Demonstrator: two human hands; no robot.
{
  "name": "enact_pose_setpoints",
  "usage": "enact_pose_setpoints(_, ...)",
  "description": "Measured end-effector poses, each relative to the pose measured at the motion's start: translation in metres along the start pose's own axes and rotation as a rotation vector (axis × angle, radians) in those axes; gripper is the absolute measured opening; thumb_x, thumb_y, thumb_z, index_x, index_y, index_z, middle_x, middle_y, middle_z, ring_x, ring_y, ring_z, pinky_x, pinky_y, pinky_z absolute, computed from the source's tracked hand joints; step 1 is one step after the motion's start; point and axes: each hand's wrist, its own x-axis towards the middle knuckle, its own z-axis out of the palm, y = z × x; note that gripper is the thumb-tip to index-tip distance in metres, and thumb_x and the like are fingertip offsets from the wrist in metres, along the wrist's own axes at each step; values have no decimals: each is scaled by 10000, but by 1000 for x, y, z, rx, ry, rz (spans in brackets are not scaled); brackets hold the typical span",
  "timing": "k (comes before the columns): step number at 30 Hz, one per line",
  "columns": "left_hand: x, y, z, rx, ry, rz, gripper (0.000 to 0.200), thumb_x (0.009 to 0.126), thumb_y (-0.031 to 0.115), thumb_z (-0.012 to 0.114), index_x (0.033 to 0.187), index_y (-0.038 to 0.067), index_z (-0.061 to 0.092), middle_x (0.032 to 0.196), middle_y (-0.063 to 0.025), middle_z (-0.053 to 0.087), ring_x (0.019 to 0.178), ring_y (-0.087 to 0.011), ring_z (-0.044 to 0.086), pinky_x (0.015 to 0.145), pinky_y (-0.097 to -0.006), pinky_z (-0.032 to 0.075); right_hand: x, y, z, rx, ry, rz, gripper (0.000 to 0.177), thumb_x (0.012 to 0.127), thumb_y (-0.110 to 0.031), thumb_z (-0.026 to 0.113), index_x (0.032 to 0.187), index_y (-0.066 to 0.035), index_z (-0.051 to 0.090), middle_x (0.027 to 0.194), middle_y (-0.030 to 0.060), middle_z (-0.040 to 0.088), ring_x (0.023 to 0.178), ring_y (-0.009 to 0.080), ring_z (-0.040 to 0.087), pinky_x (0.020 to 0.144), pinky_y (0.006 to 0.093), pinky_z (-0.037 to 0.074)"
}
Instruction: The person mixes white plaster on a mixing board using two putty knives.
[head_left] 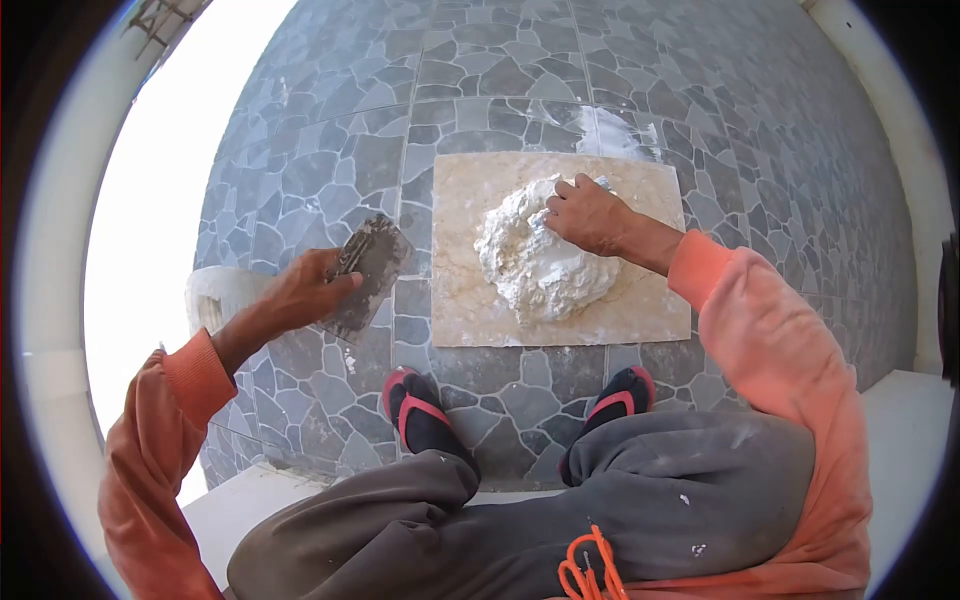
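My left hand [305,288] is closed around the handle of a dirty rectangular plastering trowel [380,268], its blade tilted above the tiles left of the board. A heap of wet white paste [545,275], like plaster or putty, lies on a beige marbled board [460,325]. At the heap's upper right, my right hand [590,215] has its fingers curled down against the paste. Small bluish-white bits show beside those fingers; what they grip is hidden.
The floor [500,75] has a grey stone-pattern tile. White smears [610,132] mark it just beyond the board. A whitish rounded object [220,290] stands partly behind my left forearm. My sandalled feet [425,410] are near the board's front edge.
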Motion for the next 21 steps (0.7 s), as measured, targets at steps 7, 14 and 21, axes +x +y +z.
enact_pose_setpoints(7,65,64,-18,-69,7,41,423,869,268,662,1128,-67,654,920,-151,709,779,-216,684,720,-347,529,24,-60,11,-9,114,-251,113,866,-163,578,797,-126,659,856,6,609,937,186,587,809,388,449)
enact_pose_setpoints(14,84,36,2,-284,-3,102,378,843,237,645,1057,-74,665,883,-133,698,771,-190,667,730,-308,525,23,-33,-12,31,11,-103,100,856,-152,596,835,-117,687,905,22,643,984,204,588,822,403,467)
enact_pose_setpoints(21,101,5,10,-466,0,59,357,883,231,616,1081,-64,654,919,-123,697,793,-164,675,723,-295,539,19,-17,13,9,-157,-96,104,861,-117,569,889,-95,667,920,39,629,993,215,578,815,394,461)
